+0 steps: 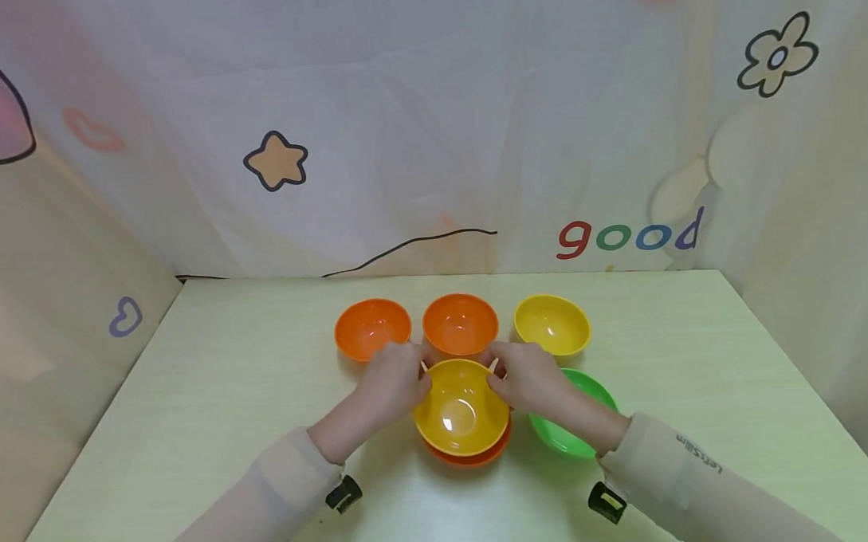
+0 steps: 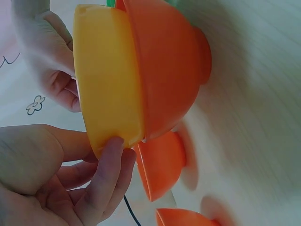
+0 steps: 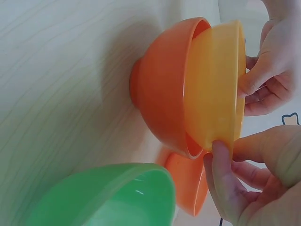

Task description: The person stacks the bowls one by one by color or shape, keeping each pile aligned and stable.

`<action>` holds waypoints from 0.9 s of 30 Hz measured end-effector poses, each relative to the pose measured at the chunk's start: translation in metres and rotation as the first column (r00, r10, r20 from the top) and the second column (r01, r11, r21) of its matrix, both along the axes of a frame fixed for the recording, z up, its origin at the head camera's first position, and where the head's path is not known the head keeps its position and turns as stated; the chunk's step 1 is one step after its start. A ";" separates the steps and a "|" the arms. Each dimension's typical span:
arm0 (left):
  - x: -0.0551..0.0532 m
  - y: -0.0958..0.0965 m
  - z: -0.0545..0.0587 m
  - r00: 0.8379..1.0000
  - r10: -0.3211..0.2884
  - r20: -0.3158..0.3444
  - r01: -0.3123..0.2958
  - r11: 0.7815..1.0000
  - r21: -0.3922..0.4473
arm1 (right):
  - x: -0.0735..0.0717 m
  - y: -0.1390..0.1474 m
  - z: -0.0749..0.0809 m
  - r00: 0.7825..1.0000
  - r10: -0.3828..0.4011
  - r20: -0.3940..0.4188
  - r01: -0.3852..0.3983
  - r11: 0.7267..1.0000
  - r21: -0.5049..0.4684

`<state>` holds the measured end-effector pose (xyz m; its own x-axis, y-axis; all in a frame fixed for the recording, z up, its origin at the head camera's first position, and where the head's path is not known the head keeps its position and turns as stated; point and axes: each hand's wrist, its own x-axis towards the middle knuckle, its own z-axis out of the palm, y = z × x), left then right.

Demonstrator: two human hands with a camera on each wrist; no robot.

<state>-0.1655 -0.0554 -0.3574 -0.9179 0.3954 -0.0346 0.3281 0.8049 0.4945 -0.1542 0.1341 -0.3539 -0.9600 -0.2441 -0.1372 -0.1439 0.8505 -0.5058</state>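
We see the left hand (image 1: 395,382) at ten o'clock and the right hand (image 1: 529,377) at two, each pinching the rim of a round, deep-yellow, glossy plastic-looking bowl (image 1: 458,402) between thumb and fingers. That held bowl sits upright, partway inside a round orange plastic-looking bowl (image 2: 174,66) whose foot rests on the pale wood-grain table (image 1: 251,365); from the head view, the lower rim peeks out around six o'clock. Taking the held bowl as our clock's centre, we find an orange round-mouthed bowl (image 1: 371,329) at ten, a second orange round-mouthed bowl (image 1: 460,324) at twelve, a lighter-yellow round-mouthed bowl (image 1: 552,325) near two, and a bright-green round bowl (image 1: 563,438) at three, partly hidden by the right forearm. As we judge it, the work has reached one nested pair, with much of the held bowl's wall standing above the orange rim and neither hand off it yet. The other four bowls stand singly, unnested; whether any of them remains to be handled, we cannot tell.
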 end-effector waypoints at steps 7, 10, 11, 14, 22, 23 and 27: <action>0.001 0.002 -0.004 1.000 -0.001 -0.011 0.001 1.000 -0.027 | 0.001 0.002 -0.002 0.999 0.027 -0.021 -0.027 1.000 -0.005; 0.001 0.003 -0.004 1.000 0.002 -0.010 -0.002 0.999 -0.034 | 0.001 0.003 -0.004 0.999 0.039 -0.037 -0.039 0.999 0.000; 0.001 0.003 -0.005 1.000 0.002 -0.009 -0.002 0.999 -0.035 | 0.002 0.003 -0.004 0.998 0.043 -0.043 -0.043 0.999 0.002; 0.001 0.004 -0.006 1.000 -0.007 -0.019 0.006 0.999 -0.044 | 0.002 0.005 -0.004 0.997 0.055 -0.059 -0.055 0.998 0.011; 0.000 0.006 -0.009 1.000 -0.025 -0.017 0.024 0.998 -0.056 | 0.002 0.006 -0.008 0.994 0.063 -0.085 -0.060 0.997 0.040; 0.000 0.006 -0.010 1.000 -0.024 -0.018 0.023 0.998 -0.061 | 0.002 0.007 -0.008 0.994 0.063 -0.088 -0.059 0.997 0.040; 0.000 0.008 -0.011 1.000 -0.015 -0.011 0.014 0.998 -0.066 | 0.002 0.008 -0.011 0.994 0.059 -0.094 -0.055 0.998 0.039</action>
<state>-0.1651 -0.0475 -0.3680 -0.9125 0.4058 -0.0509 0.3452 0.8308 0.4366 -0.1520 0.1420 -0.3654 -0.9537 -0.2955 -0.0555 -0.2390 0.8571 -0.4564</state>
